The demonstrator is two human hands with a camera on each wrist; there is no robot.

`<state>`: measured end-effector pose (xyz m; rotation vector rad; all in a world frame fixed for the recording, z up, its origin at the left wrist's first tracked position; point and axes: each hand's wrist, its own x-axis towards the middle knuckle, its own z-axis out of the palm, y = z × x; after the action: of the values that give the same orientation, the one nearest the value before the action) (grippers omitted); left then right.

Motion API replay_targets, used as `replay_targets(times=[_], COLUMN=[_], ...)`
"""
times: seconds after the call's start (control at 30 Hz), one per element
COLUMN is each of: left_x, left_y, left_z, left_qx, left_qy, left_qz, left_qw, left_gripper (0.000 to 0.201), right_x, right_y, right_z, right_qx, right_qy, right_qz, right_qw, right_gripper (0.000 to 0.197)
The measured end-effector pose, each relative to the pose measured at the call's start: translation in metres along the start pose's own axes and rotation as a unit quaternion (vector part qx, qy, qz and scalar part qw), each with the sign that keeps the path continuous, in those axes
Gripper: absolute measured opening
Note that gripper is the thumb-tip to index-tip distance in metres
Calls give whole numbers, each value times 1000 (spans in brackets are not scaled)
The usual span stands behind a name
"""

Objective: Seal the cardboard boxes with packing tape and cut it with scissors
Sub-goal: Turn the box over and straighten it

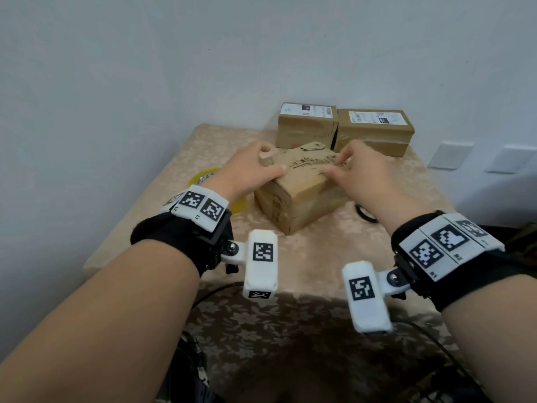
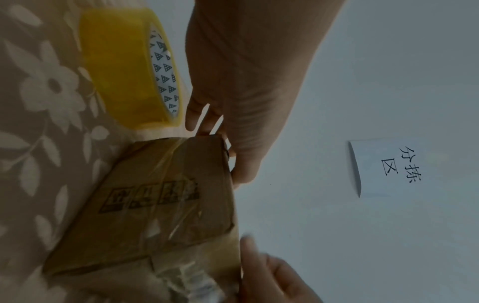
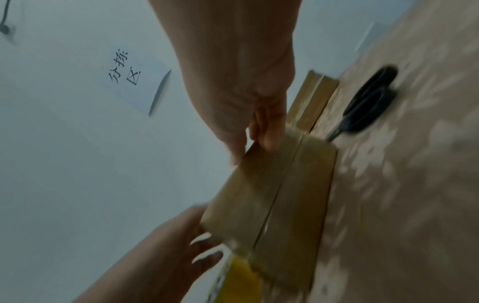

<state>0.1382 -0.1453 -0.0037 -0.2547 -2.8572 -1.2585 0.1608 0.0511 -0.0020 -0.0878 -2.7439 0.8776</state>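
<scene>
**Both hands on the brown box**

A taped brown cardboard box (image 1: pixel 302 187) sits mid-table on the floral beige tablecloth (image 1: pixel 305 257); the left hand (image 1: pixel 247 173) curls its fingers over the box's left top edge; the right hand (image 1: pixel 363 173) grips the right edge; a yellow tape roll (image 2: pixel 129 69) lies toward the left edge, black-handled scissors (image 3: pixel 368 106) right; two labelled boxes (image 1: pixel 343 129) stand at the far edge.

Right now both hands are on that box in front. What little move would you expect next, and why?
Probably the left hand lets go and reaches for the yellow tape roll just beside it. Both hands, the right hand included, only grip the front box; tape and scissors lie untouched on the table, so no fresh strip is started.
</scene>
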Motion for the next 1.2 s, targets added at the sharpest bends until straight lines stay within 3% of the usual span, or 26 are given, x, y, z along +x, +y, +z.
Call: replay_targets(times=[0.13,0.2,0.27,0.37,0.47,0.53,0.67,0.8,0.97,1.1,1.2], left_x=[0,-1,-3,-8,-2,1,4,7,1,3,2], left_y=[-4,-3,0,6,3,1,-3,-3,0,0,1], left_z=[0,1,1,2,8,13,15,12,13,19,33], left_qx=[60,73,90,53,79,125,152,235,198,223,251], left_qy=[20,-10,-27,-12,-32,-36,5,3,-1,23,49], left_qz=[-12,-21,4,49,64,80,102,154,145,176,187], left_qw=[998,997,996,997,994,988,983,960,969,958,949], left_gripper=[58,64,52,40,24,33,34,28,24,28,32], right_x=[-8,-10,-8,-3,-1,-1,1,-1,1,0,0], right_y=[-15,-15,-11,-2,3,3,-1,-7,-15,-18,-20], right_z=[12,15,18,17,13,13,14,11,18,17,15], right_qx=[72,23,-10,-26,-95,-97,-62,-37,-29,136,189], right_qy=[-89,-151,-172,-134,-43,-19,-31,-33,-47,-48,-39], right_qz=[-49,-82,-97,-92,-119,-141,-150,-140,-99,-44,-19], right_qw=[992,985,980,986,987,985,986,989,993,989,981], right_gripper=[53,64,65,56,52,50,38,27,19,20,23])
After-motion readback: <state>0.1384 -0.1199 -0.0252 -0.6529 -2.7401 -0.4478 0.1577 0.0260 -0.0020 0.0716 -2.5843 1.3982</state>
